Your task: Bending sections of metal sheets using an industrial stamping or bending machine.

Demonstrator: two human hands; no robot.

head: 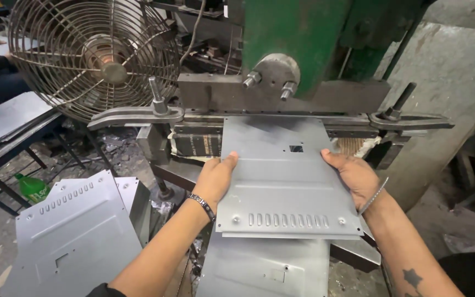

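Note:
A grey sheet-metal panel (284, 181) with a row of slots near its front edge and a small square hole lies flat, its far edge under the die of a green press machine (298, 38). My left hand (215, 179) grips the panel's left edge, a beaded bracelet on the wrist. On the right edge my right hand (355, 176) holds it too, with a thin bangle on that wrist. Both thumbs rest on top of the sheet.
A stack of like panels (78, 236) leans at lower left, and another panel (265, 267) lies below the held one. A caged fan (92, 55) stands at upper left. A green bottle (33, 188) lies on the floor. Flat sheets (6, 118) rest on a table at left.

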